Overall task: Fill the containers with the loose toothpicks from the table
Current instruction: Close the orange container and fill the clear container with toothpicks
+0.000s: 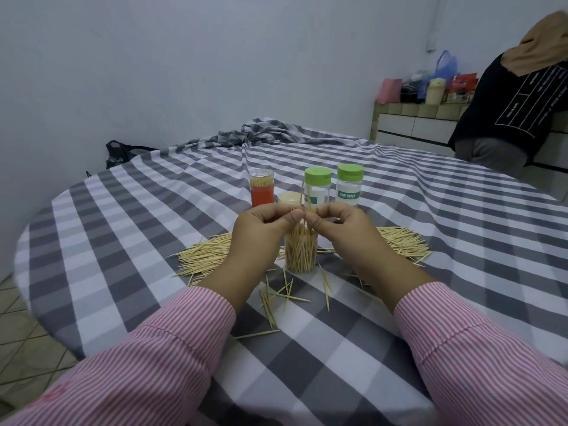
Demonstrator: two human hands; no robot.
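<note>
Both hands meet just above the open clear container (300, 254) at the middle of the checked surface (399, 318). The left hand (261, 232) and right hand (341, 230) each have fingers curled in, pinching a small upright bunch of toothpicks (304, 207) between them. That container looks nearly full of pale, thin sticks. Plenty remains: 1 heap (203, 255) at 9 o'clock of it, another heap (402, 242) at 3 o'clock, and scattered sticks (276, 298) at 6 o'clock. At 12 o'clock stand 1 red-based tub (262, 187) and 2 green-capped jars (333, 186), seemingly closed.
</note>
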